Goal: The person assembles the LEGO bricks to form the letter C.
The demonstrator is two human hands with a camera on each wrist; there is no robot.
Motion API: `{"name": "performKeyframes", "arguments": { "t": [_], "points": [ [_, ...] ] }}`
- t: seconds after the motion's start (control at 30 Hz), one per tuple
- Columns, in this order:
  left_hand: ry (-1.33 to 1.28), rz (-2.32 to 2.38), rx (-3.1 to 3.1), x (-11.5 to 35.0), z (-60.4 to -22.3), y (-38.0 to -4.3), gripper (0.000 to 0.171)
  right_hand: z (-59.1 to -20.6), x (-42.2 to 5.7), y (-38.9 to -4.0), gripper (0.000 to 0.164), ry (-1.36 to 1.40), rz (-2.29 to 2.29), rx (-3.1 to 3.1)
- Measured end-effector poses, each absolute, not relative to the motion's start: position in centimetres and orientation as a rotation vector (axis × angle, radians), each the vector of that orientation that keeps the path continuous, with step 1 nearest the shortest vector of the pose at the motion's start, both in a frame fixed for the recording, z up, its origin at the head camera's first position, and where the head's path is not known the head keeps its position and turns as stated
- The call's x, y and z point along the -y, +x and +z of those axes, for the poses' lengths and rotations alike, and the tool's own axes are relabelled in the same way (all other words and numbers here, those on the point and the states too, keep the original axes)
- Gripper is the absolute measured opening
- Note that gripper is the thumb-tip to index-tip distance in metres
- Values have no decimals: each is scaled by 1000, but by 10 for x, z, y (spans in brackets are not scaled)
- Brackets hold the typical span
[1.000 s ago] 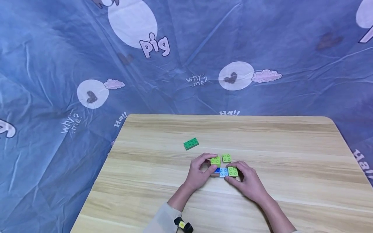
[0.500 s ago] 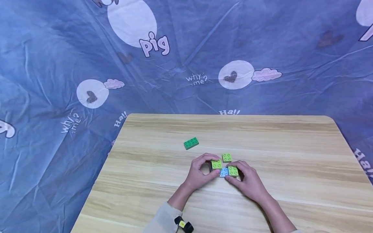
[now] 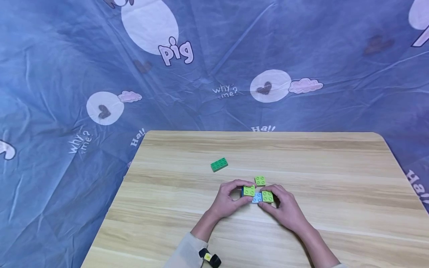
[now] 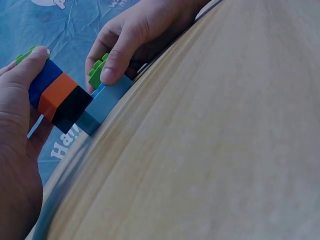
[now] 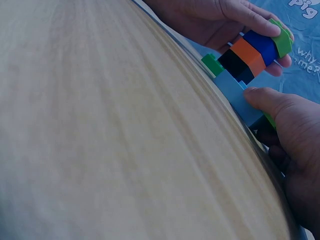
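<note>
My left hand [image 3: 228, 199] holds a stack of toy building bricks between thumb and fingers. From the top it runs lime green [image 3: 249, 191], blue [image 4: 45, 80], orange [image 4: 57, 96] and black [image 4: 72, 111]. In the left wrist view the stack leans, its black end right at the left end of a light blue brick [image 4: 109, 104]. That longer brick lies on the table, and a lime green brick [image 3: 267, 196] sits on its right end. Thumb and fingers of my right hand [image 3: 287, 210] grip these two at the right end.
A loose lime green brick [image 3: 260, 181] lies just behind the hands. Farther back to the left is a dark green brick [image 3: 219, 164] with two rows of studs. The wooden table [image 3: 301, 156] ends at a printed blue cloth [image 3: 207, 108].
My left hand has brought its stack slightly toward me and to the right, and the blue and brownish sides once visible from above are now mostly hidden. The right hand keeps its place.
</note>
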State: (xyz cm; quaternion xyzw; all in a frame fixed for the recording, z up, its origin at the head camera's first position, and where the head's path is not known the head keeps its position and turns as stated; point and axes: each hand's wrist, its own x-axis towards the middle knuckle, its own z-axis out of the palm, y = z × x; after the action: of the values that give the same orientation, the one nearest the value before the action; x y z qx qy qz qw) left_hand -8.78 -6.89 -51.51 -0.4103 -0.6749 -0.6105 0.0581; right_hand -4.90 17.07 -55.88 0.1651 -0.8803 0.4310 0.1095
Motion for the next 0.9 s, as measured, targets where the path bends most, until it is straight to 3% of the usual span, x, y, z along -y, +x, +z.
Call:
{"name": "performKeyframes", "arguments": {
  "t": [0.23,0.37,0.9],
  "points": [
    [-1239,-1851,2057,71,-514,-86,38,-559,-170,-49,43,487,1276,2579],
    [-1245,-1832,2051,72,-532,-93,37,-559,-170,-49,42,481,1276,2584],
    [-1271,-1831,2035,70,-549,-98,46,-558,-170,-49,43,470,1271,2607]
  ]
}}
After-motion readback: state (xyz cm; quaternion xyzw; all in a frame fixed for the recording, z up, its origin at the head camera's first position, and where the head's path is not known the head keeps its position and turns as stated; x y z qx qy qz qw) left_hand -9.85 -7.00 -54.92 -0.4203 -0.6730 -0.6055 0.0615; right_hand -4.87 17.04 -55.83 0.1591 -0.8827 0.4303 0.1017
